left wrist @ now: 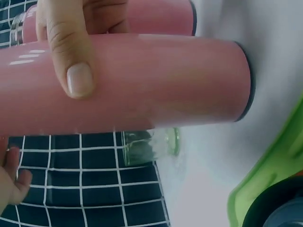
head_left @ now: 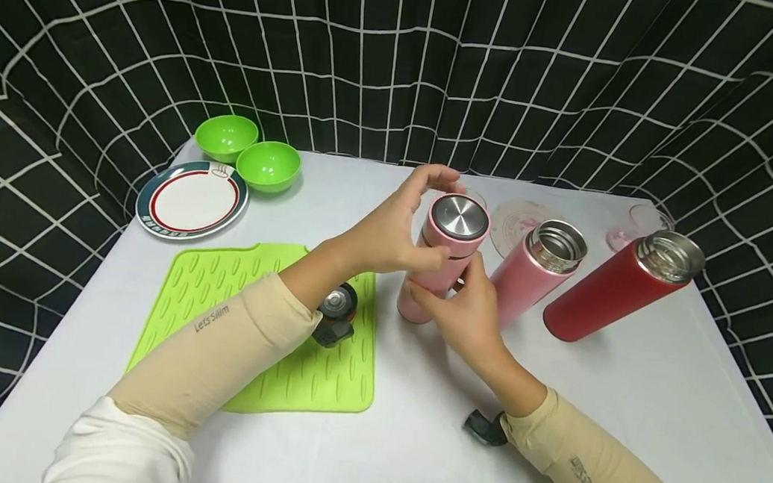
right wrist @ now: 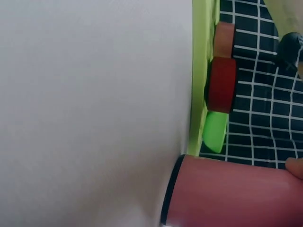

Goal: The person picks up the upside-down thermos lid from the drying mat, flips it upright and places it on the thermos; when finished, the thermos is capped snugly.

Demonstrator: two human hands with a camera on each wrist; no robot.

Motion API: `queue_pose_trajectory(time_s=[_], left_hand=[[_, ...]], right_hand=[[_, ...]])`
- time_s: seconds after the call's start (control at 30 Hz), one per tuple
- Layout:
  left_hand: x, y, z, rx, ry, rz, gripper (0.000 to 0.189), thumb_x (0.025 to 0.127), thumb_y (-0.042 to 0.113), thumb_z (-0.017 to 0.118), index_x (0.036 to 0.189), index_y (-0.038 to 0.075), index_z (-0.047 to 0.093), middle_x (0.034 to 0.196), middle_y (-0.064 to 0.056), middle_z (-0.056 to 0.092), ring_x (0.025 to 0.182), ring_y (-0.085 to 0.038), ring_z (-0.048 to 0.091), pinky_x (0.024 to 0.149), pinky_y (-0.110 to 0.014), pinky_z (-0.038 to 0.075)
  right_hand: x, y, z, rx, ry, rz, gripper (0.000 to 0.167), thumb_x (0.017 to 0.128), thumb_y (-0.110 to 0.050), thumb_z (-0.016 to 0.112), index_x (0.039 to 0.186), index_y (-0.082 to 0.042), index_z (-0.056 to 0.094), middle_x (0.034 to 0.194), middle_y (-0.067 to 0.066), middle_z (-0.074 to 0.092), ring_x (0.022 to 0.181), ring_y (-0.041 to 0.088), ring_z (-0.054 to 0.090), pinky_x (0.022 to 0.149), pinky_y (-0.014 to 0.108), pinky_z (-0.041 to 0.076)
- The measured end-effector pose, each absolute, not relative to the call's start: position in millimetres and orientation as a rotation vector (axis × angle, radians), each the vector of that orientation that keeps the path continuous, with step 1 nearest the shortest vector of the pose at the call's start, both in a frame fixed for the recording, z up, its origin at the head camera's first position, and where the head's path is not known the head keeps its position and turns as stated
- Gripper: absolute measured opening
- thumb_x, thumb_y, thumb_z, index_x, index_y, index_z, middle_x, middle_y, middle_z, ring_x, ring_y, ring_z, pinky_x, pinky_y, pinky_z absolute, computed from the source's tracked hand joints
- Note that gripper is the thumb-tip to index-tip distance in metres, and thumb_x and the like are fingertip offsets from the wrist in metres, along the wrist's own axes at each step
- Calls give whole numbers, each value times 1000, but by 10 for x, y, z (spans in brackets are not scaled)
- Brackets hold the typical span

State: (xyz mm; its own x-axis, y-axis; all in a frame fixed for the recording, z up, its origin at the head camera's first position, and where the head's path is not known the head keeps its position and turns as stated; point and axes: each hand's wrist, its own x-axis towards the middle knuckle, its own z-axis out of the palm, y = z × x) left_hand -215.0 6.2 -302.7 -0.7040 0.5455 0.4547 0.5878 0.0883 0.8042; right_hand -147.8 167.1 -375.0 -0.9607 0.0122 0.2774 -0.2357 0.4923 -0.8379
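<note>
Right hand (head_left: 471, 318): holds the body of a capped pink flask (left wrist: 142, 85), thumb across the near side, the grip low enough to leave the whole lid (head_left: 460, 218) free. Left hand (head_left: 394, 231): spread wide about that lid, thumb at its near side, fingers arched behind; whether it presses or merely surrounds the lid cannot be told. One hand at the body and one at the top presumably keeps the flask from turning or tipping. Flask: in front of the person, between mat and uncapped flasks, upright and apparently resting on the surface (head_left: 412, 453), which would spare the hands its weight. To its right: an uncapped pink flask (head_left: 514, 291), then an uncapped red flask (head_left: 598, 294), both standing mouth up, side by side, seemingly within easy reach of the right hand. To its left: a lime-green mat (head_left: 342, 392), bearing a red lid (right wrist: 221, 85) and a pinkish lid (right wrist: 223, 40), perhaps set there so they neither roll nor mix with the flasks. Behind: a small glass (left wrist: 151, 147), a clear patterned plate (head_left: 522, 222) and a stemmed glass (head_left: 633, 221), out of the working space. Far left: a dark-rimmed plate (head_left: 194, 202) and two green bowls (head_left: 269, 166), likewise aside.
</note>
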Motion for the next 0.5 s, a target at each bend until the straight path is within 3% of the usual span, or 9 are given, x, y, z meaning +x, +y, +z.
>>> queue_pose_trajectory(time_s=[0.27,0.5], left_hand=[[-2134,67,-3015,-1185,-2321,-1728,87,68,23,83,137,5,34,138,-4,42,128,-9,36,107,-30,30],[-2130,59,-3016,-1196,-2322,-1779,84,68,19,85,136,5,36,135,-6,46,123,-10,41,105,-30,33]], right_hand=[[-1468,1686,-3746,232,-2509,1417,70,74,-23,88,130,-13,46,118,2,63,107,18,59,86,42,51],[-1481,1682,-3745,262,-2509,1379,72,74,-22,87,131,-11,45,120,3,62,108,18,58,87,40,49]])
